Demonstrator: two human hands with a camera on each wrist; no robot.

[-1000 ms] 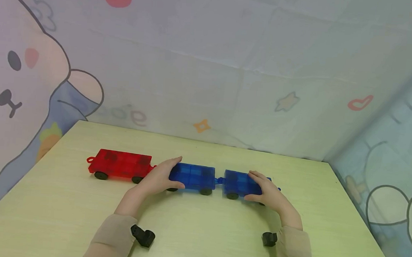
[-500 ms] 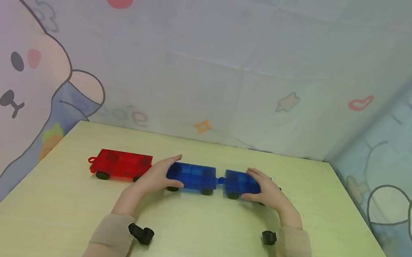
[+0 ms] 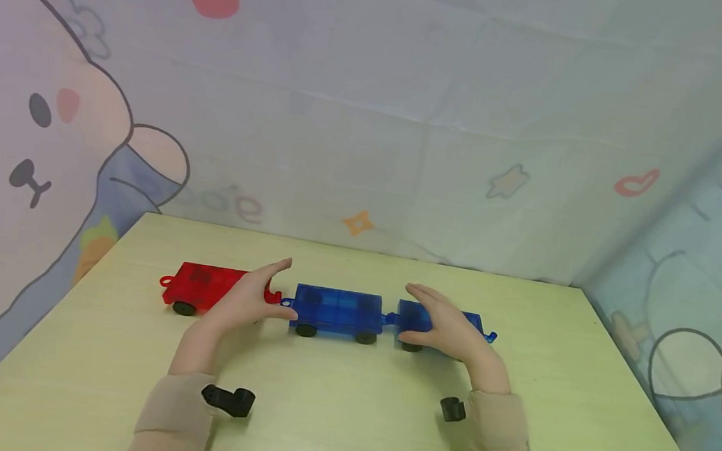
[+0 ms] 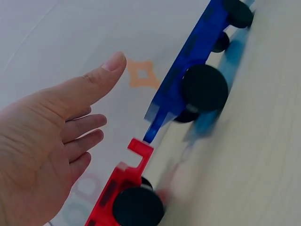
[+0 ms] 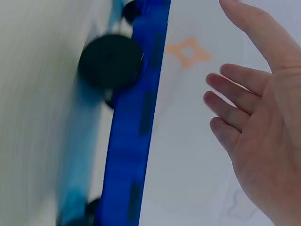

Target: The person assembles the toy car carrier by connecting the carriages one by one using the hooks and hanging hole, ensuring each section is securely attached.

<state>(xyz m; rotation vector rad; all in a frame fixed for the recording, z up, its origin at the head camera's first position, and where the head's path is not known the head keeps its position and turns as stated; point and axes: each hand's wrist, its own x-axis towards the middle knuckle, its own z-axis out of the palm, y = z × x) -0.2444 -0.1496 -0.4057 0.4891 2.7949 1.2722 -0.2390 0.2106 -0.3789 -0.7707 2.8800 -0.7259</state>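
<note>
Three translucent toy train cars stand in a row on the table: a red car (image 3: 196, 285) on the left, a blue car (image 3: 336, 311) in the middle and a second blue car (image 3: 473, 321) on the right. My left hand (image 3: 245, 305) is held over the red car's right end, thumb and fingers spread, near the coupling. Seen from the left wrist, this hand holds nothing, and the red hook (image 4: 136, 147) meets the blue coupling bar (image 4: 154, 129). My right hand (image 3: 444, 329) hovers over the right blue car, partly hiding it. Its fingers are extended, apart from the car (image 5: 129, 127) in the right wrist view.
The pale wooden table (image 3: 336, 398) runs back to a cartoon-printed cloth (image 3: 356, 113), which also covers both sides. Black wrist camera mounts (image 3: 229, 401) jut inward from the sleeves. A blue hook (image 3: 490, 337) sticks out at the row's right end.
My left hand has let go of the middle blue car and moved left over the red one. My right hand has come off the right blue car and shifted slightly left.
</note>
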